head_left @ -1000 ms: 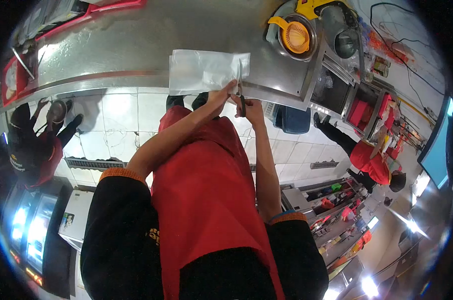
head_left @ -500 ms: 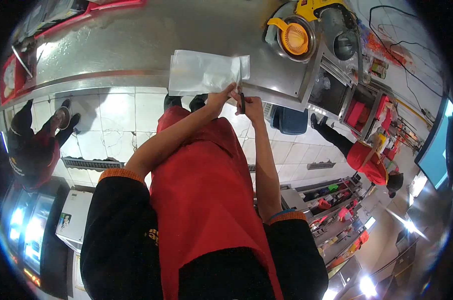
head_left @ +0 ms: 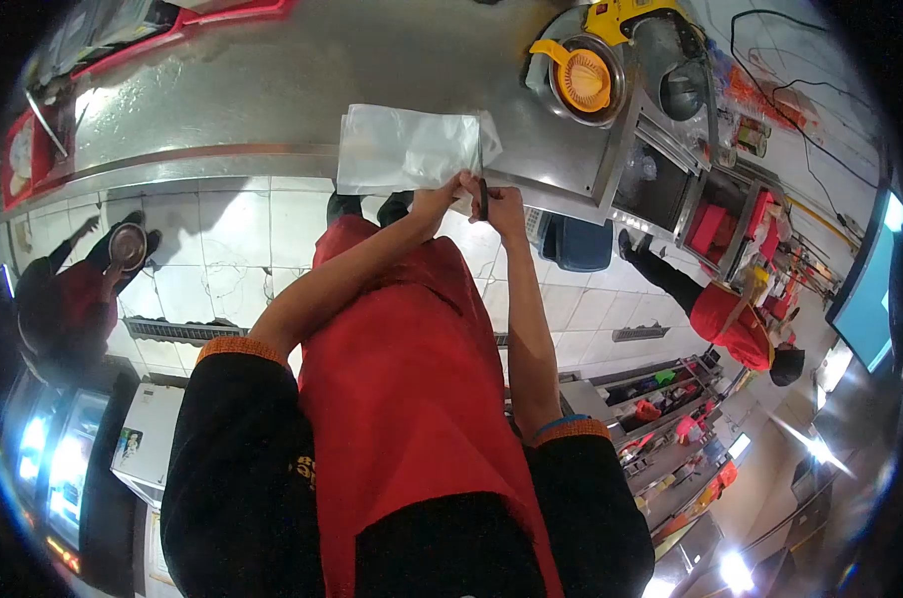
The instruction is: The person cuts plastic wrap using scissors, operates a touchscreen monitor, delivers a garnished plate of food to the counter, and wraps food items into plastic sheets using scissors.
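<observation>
A stack of clear plastic bags (head_left: 392,149) lies at the front edge of the steel counter, its lower edge overhanging. My left hand (head_left: 438,202) pinches the bags' near right corner, fingers closed. Beside it, my right hand (head_left: 503,210) is wrapped round the dark handle of a knife (head_left: 483,199). Its thin blade points away from me and lies along the right side of the bags. A narrow strip of plastic (head_left: 491,140) sticks out to the right of the blade. Where the blade meets the plastic near my fingers is too small to make out.
At the counter's (head_left: 272,90) back right stands a steel bowl (head_left: 616,100) with an orange citrus juicer (head_left: 583,80). A dark blue bin (head_left: 581,244) is below. One person holding a round bowl (head_left: 128,246) is at left; another person (head_left: 731,324) stands at right.
The strip right of the blade has tilted further from the stack. My hands have barely shifted. The person at left has moved, and their bowl now shows more fully.
</observation>
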Motion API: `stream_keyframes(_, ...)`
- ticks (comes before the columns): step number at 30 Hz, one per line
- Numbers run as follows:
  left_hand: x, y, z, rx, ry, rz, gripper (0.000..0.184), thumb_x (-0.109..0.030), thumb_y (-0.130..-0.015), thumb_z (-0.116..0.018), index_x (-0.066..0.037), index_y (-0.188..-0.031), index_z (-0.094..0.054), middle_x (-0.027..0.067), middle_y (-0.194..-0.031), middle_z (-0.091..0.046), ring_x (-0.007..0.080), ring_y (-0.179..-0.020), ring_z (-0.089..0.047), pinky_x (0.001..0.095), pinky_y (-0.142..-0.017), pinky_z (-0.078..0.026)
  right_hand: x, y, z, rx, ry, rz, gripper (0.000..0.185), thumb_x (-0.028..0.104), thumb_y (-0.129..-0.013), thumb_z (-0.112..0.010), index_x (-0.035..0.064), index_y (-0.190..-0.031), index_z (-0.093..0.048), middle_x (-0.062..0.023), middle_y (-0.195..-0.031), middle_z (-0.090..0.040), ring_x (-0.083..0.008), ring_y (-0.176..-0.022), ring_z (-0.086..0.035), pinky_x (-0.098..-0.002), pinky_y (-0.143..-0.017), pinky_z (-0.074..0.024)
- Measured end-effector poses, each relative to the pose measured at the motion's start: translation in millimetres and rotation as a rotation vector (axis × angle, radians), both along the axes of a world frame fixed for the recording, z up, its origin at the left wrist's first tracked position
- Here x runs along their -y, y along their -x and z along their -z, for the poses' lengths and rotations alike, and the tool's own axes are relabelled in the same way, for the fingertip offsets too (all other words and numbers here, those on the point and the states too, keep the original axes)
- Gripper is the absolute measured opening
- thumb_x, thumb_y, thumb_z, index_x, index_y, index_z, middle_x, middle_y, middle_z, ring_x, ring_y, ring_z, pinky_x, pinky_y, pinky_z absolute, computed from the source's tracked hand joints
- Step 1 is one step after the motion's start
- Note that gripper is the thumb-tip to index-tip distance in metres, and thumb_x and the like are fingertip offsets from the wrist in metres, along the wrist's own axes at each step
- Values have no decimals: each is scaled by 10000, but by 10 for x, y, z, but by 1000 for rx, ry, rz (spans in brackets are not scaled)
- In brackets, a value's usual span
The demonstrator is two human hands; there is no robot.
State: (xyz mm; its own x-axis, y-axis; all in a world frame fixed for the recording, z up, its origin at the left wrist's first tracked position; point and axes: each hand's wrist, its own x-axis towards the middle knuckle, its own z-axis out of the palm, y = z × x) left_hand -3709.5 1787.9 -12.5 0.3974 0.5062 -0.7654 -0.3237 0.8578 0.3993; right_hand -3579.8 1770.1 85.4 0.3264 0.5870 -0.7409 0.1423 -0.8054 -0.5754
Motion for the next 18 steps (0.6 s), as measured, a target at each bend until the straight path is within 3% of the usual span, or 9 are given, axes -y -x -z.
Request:
stream_keyframes(2,-34,16,-21,75,-58,-19,287,-195,-935,-669,15,-1124,-622,98,-1087,-656,188,-989,-645,333,-867,-531,-18,-11,-18,30,-13,-37,497,465,-814,-772,27,-619,-640,-36,-551,-577,-120,-466,-581,-250,-469,-481)
stream_keyframes(5,-325,178,-710,-66,-146,6,348,-253,-926,-684,9,-1146,-622,91,-1105,-663,191,-987,-646,340,-869,-520,-47,-15,-94,-56,-93,45,521,467,-779,-804,2,-609,-643,-63,-567,-598,-139,-481,-597,-297,-482,-518)
stream_keyframes(7,-512,287,-975,-311,-560,72,448,-311,-900,-713,8,-1196,-606,109,-1135,-663,223,-1014,-641,349,-885,-506,-52,-66,-75,-100,-147,116,494,444,-788,-804,4,-637,-639,-66,-585,-602,-136,-495,-598,-294,-489,-524)
stream_keyframes(9,-658,420,-1026,-302,-581,127,489,-322,-880,-733,11,-1212,-597,119,-1145,-661,230,-1033,-633,349,-898,-497,-85,-68,-139,-177,-261,169,473,434,-799,-797,4,-680,-640,-65,-589,-599,-141,-495,-598,-301,-489,-523)
stream_keyframes(11,-820,592,-1230,-292,-605,183,531,-333,-860,-752,14,-1228,-589,129,-1156,-659,237,-1053,-626,349,-910,-489,-177,-64,-202,-138,-181,216,493,488,-833,-743,26,-705,-626,-46,-584,-566,-146,-524,-588,-296,-536,-529)
stream_keyframes(13,-953,786,-1669,-392,-834,299,517,-286,-848,-766,8,-1234,-586,126,-1147,-661,224,-1067,-614,351,-921,-483,-240,-104,-231,-171,-184,213,516,527,-828,-729,38,-708,-613,-60,-611,-584,-165,-524,-599,-297,-553,-540)
stream_keyframes(18,-1141,1065,-1334,-327,-973,272,495,-264,-842,-770,-17,-1233,-592,116,-1162,-655,205,-1064,-605,349,-932,-475,-256,-29,-375,-336,-124,324,528,573,-802,-735,57,-759,-627,-64,-679,-622,-176,-587,-639,-287,-566,-547)
